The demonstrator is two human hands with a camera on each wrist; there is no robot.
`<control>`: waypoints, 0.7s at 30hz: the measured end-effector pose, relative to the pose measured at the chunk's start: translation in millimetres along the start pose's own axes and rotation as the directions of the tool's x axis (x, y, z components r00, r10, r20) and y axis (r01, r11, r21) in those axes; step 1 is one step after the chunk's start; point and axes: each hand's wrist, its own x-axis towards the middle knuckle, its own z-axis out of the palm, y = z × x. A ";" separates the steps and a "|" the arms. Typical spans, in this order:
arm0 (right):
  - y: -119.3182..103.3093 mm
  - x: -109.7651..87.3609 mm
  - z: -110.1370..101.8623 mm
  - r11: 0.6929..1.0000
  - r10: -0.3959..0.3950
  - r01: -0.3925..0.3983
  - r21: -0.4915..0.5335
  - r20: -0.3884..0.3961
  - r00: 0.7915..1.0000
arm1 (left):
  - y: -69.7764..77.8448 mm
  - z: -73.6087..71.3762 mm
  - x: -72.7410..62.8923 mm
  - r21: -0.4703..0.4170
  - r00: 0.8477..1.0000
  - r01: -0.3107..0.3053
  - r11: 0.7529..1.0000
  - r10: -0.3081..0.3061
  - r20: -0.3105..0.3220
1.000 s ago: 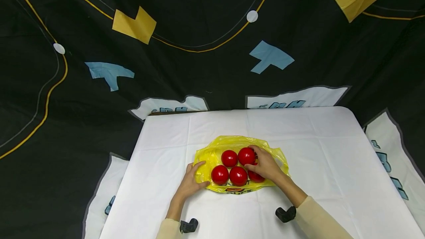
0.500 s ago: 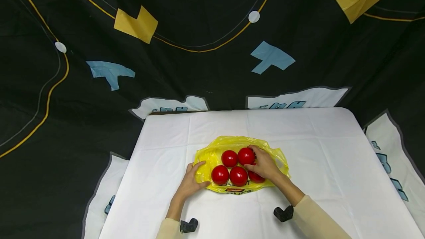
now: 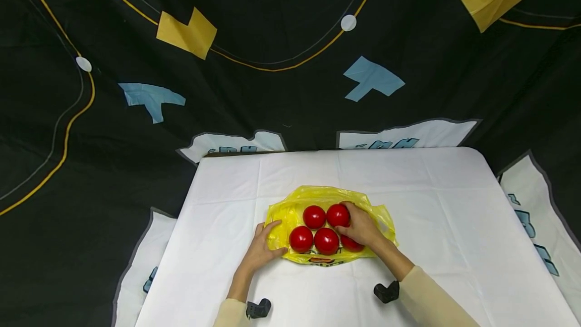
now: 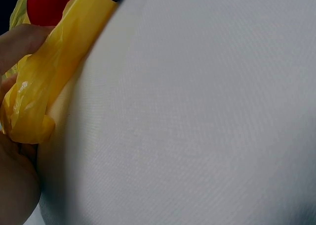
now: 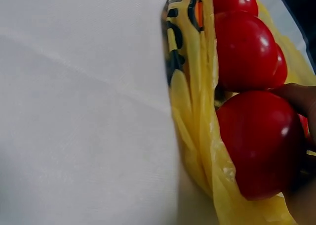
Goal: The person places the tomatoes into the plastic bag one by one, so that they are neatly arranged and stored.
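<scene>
A yellow plastic bag (image 3: 290, 209) lies on the white table with its mouth spread wide. Several glossy red balls sit in it; the front middle ball (image 3: 326, 240) and back left ball (image 3: 314, 217) are in full sight. My left hand (image 3: 260, 250) holds the bag's left edge, thumb toward the front. In the left wrist view, bunched yellow film passes between thumb and fingers. With thumb and fingers, my right hand (image 3: 360, 224) grips the back right ball (image 3: 338, 215). Beneath that hand, the front right ball (image 5: 259, 143) is partly hidden in the head view.
White cloth covers the table (image 3: 422, 216) around the bag. A black curtain (image 3: 272, 100) with yellow and blue patches hangs behind. Black wrist mounts (image 3: 259, 309) sit at both forearms. Printed lettering marks the bag's front edge.
My right forearm has shifted slightly to the left. Both hands keep their places on the bag and the back right ball.
</scene>
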 end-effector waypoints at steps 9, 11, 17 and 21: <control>1.9 1.7 4.1 0.999 0.030 -0.030 -0.010 -0.002 1.000 | 1.4 0.5 -0.4 -0.009 1.000 0.003 1.000 -0.003 -0.002; 2.1 2.9 5.2 0.999 0.039 -0.039 -0.016 0.006 0.999 | 1.9 0.2 -0.6 -0.012 1.000 0.002 1.000 -0.002 -0.001; 0.8 3.9 6.3 0.999 0.055 -0.054 -0.005 0.023 0.998 | 0.3 0.1 -0.3 -0.001 1.000 -0.002 1.000 0.002 -0.002; 0.7 3.2 6.5 0.998 0.061 -0.061 -0.006 0.026 0.998 | 0.1 0.4 -0.4 0.000 1.000 -0.002 1.000 0.002 -0.003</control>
